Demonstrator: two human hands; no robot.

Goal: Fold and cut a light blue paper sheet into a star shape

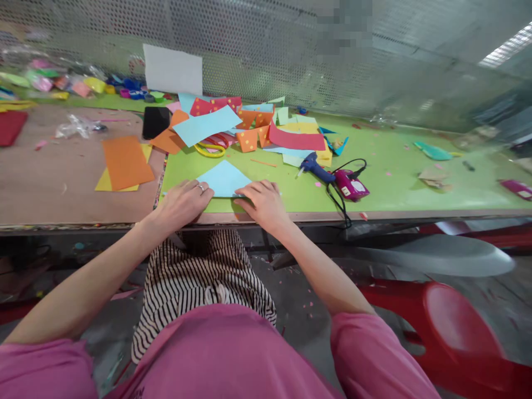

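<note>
A light blue sheet of paper [225, 180], folded into a triangle, lies on the green table top with its point away from me. My left hand [185, 202], a ring on one finger, presses its left corner with bent fingers; the fingertips are partly hidden. At the right corner, my right hand [266, 204] has thumb and fingers closed on the folded near edge. Just beyond the triangle are yellow-handled scissors [210, 151], their blades covered by paper.
Behind lie coloured paper pieces, including a red strip [297, 138]. A blue glue gun [318, 168] and magenta box [351, 185] with a black cable are at right. Orange paper [127, 162] and a black phone [156, 122] lie left. A red stool [453, 321] stands below right.
</note>
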